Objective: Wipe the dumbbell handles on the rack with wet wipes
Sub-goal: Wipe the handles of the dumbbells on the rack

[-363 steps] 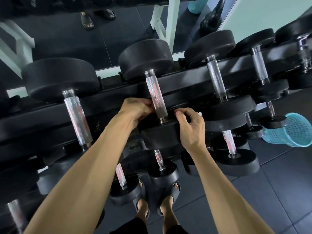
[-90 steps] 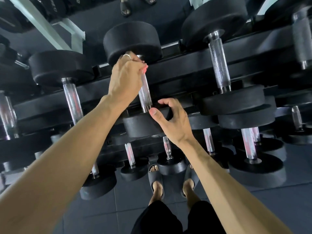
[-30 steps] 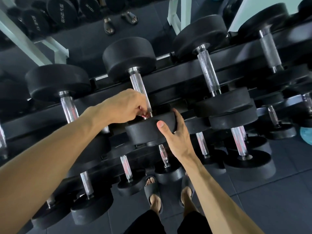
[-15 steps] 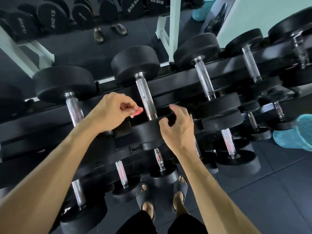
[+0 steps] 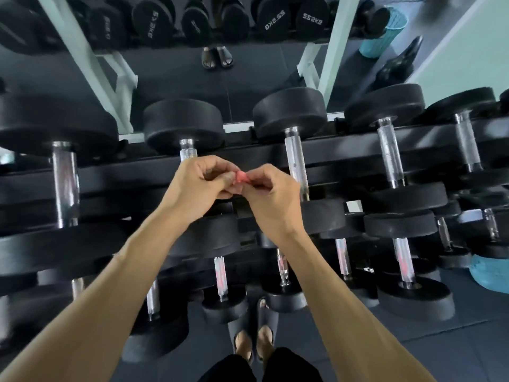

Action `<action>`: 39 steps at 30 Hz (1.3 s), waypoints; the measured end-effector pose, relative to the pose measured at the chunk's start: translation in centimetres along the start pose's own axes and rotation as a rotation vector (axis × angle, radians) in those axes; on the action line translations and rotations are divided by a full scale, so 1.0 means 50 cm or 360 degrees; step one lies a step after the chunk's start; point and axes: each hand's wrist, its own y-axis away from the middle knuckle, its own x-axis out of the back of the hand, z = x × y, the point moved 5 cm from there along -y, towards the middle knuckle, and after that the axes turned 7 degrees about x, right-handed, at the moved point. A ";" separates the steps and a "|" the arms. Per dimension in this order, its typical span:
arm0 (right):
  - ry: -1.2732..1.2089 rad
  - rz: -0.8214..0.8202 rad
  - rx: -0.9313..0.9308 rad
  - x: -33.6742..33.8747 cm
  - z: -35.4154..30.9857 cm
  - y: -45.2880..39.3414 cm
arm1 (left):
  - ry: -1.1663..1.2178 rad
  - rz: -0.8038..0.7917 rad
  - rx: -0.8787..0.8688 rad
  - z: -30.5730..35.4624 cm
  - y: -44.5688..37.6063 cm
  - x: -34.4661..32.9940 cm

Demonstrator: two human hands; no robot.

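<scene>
— What sort of place is this?
— A gym. A tiered rack (image 5: 248, 158) holds rows of black dumbbells (image 5: 292, 114); behind the rack a mirror (image 5: 176, 73) reflects more weights, and below it lies a dark tiled floor (image 5: 440, 340).

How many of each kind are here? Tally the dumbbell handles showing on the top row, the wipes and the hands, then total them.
Top-row dumbbell handles: 5
Pink wipe, pinched between both hands: 1
Hands, left hand and right hand: 2
Total: 8
</scene>
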 end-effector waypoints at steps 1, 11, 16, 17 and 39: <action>0.0002 -0.0024 -0.0004 -0.005 0.003 -0.003 | -0.0071 0.0065 -0.0017 -0.007 0.003 0.012; 0.0146 -0.0170 -0.0085 -0.088 0.053 -0.057 | -0.0674 0.0751 0.0054 -0.144 0.078 0.096; 0.0159 -0.0161 -0.0082 -0.138 0.073 -0.120 | -0.0498 0.0780 0.0062 -0.186 0.072 0.072; 0.0150 -0.0150 -0.0073 -0.149 0.073 -0.138 | -0.0466 0.0800 0.0045 -0.188 0.071 0.072; 0.0084 -0.0085 -0.0098 -0.205 0.100 -0.180 | -0.0363 0.0799 -0.0037 -0.225 0.058 0.087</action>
